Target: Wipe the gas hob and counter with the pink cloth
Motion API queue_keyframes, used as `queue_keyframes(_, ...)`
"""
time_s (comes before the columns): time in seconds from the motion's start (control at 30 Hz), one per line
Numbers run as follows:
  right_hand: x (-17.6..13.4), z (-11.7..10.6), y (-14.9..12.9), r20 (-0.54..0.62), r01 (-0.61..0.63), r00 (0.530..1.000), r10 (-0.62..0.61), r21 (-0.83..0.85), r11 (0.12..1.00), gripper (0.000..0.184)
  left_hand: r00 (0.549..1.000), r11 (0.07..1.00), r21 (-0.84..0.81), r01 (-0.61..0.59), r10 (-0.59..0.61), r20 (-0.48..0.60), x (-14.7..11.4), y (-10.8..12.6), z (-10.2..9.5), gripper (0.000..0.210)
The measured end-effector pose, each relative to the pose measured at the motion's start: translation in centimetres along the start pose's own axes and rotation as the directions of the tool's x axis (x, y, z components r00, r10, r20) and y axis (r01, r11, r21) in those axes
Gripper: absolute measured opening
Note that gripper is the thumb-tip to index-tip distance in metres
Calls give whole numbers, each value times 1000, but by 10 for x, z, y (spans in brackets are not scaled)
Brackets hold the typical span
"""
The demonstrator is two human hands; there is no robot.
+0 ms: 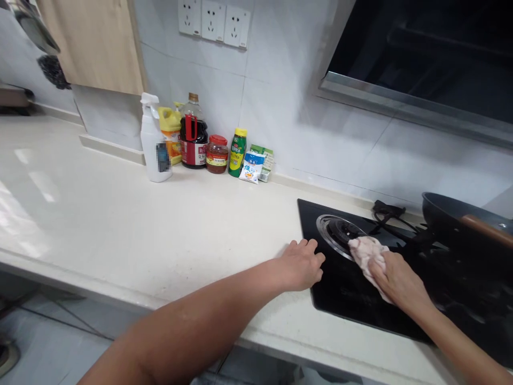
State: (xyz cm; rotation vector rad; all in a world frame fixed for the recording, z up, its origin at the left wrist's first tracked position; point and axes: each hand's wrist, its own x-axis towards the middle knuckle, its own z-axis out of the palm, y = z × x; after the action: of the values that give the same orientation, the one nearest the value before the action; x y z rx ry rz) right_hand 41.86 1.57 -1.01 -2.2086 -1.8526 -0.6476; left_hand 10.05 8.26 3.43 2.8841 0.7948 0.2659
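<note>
A white spray bottle (153, 152) stands at left on a pale countertop (120, 224); to its right, against the wall, are a dark sauce bottle (194, 140) and a red-lidded jar (217, 156). Further right, the person's left hand (302, 263) rests at a black cooktop's (336, 297) left edge, fingers bent, slightly apart. The right hand (399, 279) clutches a crumpled pale cloth (365, 255) over the burner's (340, 230) near-right side. A dark wok (457, 235) sits at far right.

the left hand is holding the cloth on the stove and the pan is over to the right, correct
Not quite: in the head view, the right hand holds the cloth on the stove, not the left hand. The pan is over to the right.
</note>
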Motion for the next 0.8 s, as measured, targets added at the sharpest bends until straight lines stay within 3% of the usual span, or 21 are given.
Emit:
queue_keyframes(0.1, -1, -8, -26, 8, 28, 1000, -28, 45, 999, 28, 999, 1000, -20, -5, 5, -32, 1, -3, 4, 32)
queue_keyframes(0.2, 2, -14, -51, -17, 144, 990, -143, 92, 985, 25, 997, 999, -39, -1, -2, -80, 2, -5, 6, 34)
queue_keyframes(0.3, 14, -15, -74, -45, 254, 967, -250, 174, 951, 30, 990, 998, -59, 14, -23, -143, 3, -6, 7, 36)
queue_keyframes(0.37, 27, -12, -89, -40, 262, 965, -259, 218, 940, 35, 982, 993, -113, 41, -61, -177, 3, -7, 6, 35)
queue_keyframes(0.6, 83, -3, -130, 87, 170, 976, -202, 284, 944, 48, 953, 957, -223, 184, -229, -198, 5, -12, -2, 37)
queue_keyframes(0.8, 122, 2, -147, 285, -30, 955, -79, 360, 933, 67, 947, 958, -210, 197, -242, -213, 4, -13, -4, 44)
